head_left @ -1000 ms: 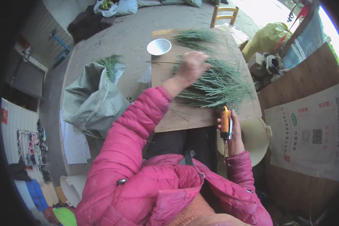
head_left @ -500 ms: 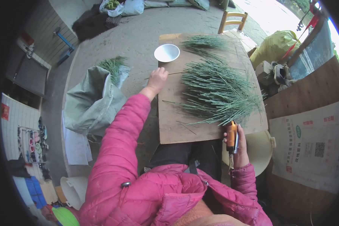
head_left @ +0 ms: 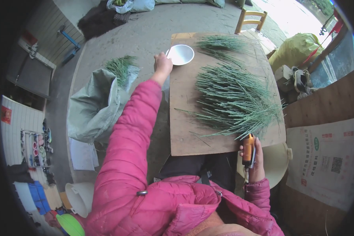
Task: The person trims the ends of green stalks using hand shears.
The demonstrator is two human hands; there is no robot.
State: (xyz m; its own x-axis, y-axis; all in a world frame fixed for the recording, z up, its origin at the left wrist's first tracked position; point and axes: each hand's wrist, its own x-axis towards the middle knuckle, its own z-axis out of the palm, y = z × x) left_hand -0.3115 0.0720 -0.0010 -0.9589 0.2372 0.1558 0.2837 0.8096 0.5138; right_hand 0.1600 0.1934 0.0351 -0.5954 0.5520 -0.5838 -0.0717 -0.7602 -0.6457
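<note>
My left hand [head_left: 162,65] is closed at the left rim of a white bowl [head_left: 181,54] on the wooden board [head_left: 185,137]. What the fingers hold, if anything, is too small to make out. Low at the board's near right edge, my right hand [head_left: 258,162] grips an orange-and-black hand tool [head_left: 247,148] with a silver lever and a thin metal end pointing down. Beyond this tool lies a broad heap of thin green stems [head_left: 234,100], reaching close to the tool's top. A smaller bunch of stems [head_left: 222,43] rests at the board's far side.
Left of the board stands an open grey-green woven sack [head_left: 94,106] with more green stems [head_left: 121,66] behind it. A wooden chair [head_left: 251,19] is past the far right corner. Beside my right hand are a pale tub [head_left: 277,163] and an upright wooden panel [head_left: 322,102].
My left hand has moved forward to the bowl's rim. The thin brown stem it held is no longer clearly visible. My right hand keeps its grip while the view shifts slightly.
</note>
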